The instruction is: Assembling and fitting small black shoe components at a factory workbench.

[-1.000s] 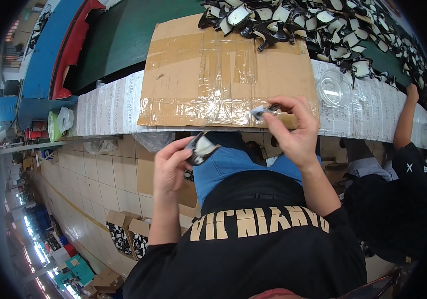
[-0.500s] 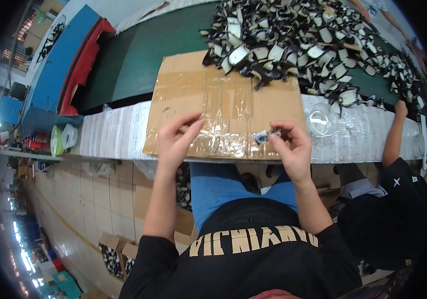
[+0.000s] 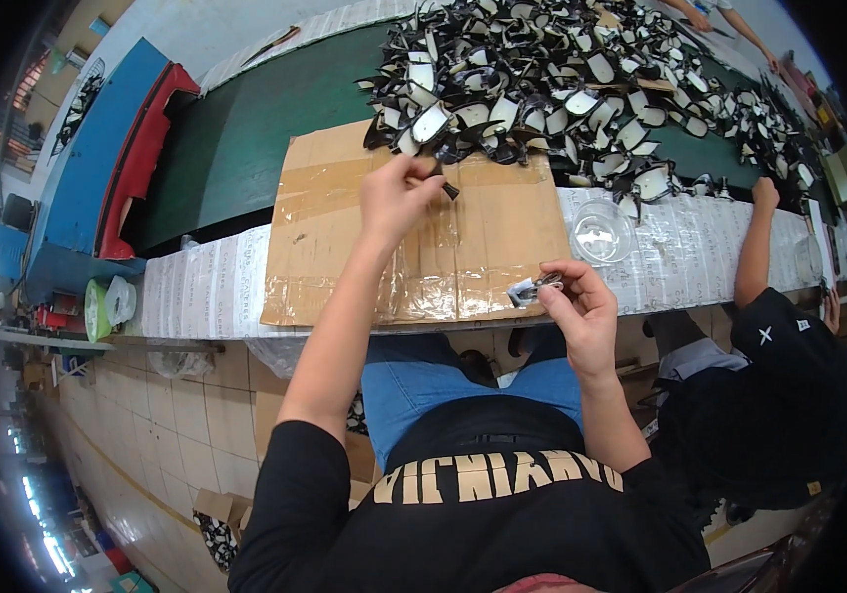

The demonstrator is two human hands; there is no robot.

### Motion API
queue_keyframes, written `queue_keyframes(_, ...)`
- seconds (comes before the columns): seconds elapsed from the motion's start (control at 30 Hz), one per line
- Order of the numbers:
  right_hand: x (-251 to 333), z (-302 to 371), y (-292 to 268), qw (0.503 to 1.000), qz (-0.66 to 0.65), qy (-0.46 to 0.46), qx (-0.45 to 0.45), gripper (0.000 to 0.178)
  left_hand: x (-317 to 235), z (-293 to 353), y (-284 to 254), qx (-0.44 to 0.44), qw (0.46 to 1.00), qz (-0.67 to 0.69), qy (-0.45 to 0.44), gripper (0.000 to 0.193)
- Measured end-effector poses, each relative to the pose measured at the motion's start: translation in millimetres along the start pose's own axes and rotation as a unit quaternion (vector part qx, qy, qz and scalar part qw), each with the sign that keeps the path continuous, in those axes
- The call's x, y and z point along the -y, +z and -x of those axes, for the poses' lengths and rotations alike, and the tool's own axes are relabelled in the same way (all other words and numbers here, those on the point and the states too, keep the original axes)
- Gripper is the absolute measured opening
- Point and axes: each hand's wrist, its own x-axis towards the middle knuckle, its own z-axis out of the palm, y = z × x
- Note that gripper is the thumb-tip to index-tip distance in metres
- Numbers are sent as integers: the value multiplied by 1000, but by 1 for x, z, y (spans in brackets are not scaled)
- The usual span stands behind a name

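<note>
We had the left hand (image 3: 396, 203) outstretched at a black piece (image 3: 451, 190), couldn't tell whether its fingers gripped; nearer, the right hand (image 3: 589, 314) pinched a small dark-and-white item (image 3: 522, 292)!

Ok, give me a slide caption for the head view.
Left hand at a black shoe heel by the heap of heels, right hand pinching a small grey-white item over cardboard.
</note>
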Motion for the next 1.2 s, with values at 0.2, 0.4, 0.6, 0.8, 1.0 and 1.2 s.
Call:
queue_keyframes(0.2, -7, -11, 15, 962, -229, 127, 77, 25, -19, 89, -32, -12, 758, 577, -303, 39)
queue_keyframes(0.4, -3, -10, 37, 970, -191, 114, 98, 26, -59, 144, -30, 8, 735, 622, -269, 44)
queue_keyframes(0.6, -7, -1, 51, 998, 23, -41, 41, 27, -59, 172, -15, -23, 838, 517, -172, 35)
queue_keyframes(0.8, -1, -2, 49, 953, 216, -206, 58, 32, -51, 186, -16, -15, 833, 526, -170, 45)
queue_keyframes(1.0, 5, 10, 51, 964, 196, -149, 99, 31, -63, 185, -22, -8, 857, 493, -149, 60)
queue_keyframes(1.2, 12, 11, 37, 990, 68, -57, 111, 32, -64, 182, -27, 14, 852, 491, -183, 62)
